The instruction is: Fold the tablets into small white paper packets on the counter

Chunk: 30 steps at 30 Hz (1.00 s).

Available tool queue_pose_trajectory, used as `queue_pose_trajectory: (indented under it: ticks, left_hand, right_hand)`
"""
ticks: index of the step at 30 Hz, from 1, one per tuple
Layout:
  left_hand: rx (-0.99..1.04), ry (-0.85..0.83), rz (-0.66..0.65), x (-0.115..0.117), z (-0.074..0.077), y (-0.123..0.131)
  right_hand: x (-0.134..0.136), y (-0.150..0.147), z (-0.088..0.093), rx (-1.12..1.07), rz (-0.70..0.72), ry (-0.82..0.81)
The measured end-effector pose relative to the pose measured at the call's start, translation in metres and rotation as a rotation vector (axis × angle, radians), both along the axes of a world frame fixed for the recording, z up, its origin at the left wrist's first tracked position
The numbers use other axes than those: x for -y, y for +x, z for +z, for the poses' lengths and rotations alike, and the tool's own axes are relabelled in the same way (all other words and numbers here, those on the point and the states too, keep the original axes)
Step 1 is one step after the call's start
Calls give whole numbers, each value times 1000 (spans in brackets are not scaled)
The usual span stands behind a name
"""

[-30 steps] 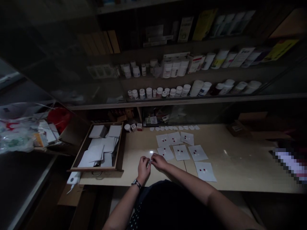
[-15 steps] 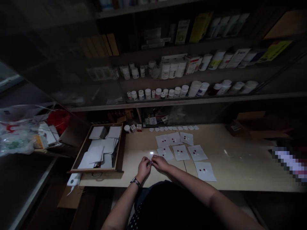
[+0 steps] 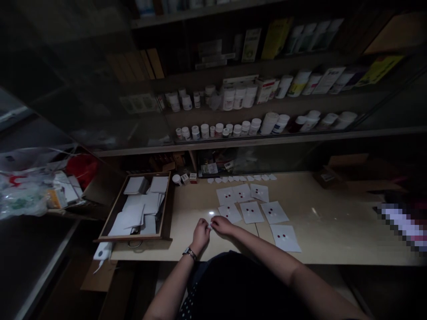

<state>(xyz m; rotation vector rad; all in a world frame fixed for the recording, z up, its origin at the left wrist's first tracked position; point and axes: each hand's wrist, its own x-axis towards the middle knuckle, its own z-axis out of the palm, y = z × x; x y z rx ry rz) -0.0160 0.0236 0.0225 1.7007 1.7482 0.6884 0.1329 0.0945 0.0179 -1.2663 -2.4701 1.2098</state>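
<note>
Step looking like fiddly finger work, maybe folding; next move probably calling for steady two-sided pinch. Left hand (image 3: 201, 233) and right hand (image 3: 222, 225) both pinching small white piece (image 3: 210, 226), each grip nearly closed. Piece sitting over tabletop (image 3: 187, 200), left of pill-topped sheets (image 3: 253, 218).

Everything was dimly lit. A small white glare (image 3: 211, 213) was reflected off the table (image 3: 187, 200), just beyond the right hand (image 3: 222, 225). The upper shelf (image 3: 207, 11) was sunk in shadow, bottle labels (image 3: 228, 102) were blurred, and a right-edge patch (image 3: 402, 226) was coarsely pixelated.
</note>
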Motion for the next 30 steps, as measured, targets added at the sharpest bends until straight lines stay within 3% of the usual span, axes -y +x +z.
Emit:
queue_pose_trajectory:
  ticks: [5,12,20,24,30]
  left_hand:
    - [128,-18,63,-6,-5,0]
    - [205,-10,113,-12,-14,-6]
    - [334,11,162,-9,-23,-7]
    - [299,38,114,-5,-13,-7]
    - [116,1,-111,-6,8,-10]
  right_hand:
    - [4,-2,7,-54,-121,34]
    - [8,9,16,-104,62,182]
    - [6,7,8,-107,19,118]
    - [6,5,8,-77,24,70]
    - [10,10,6,-50,75,136]
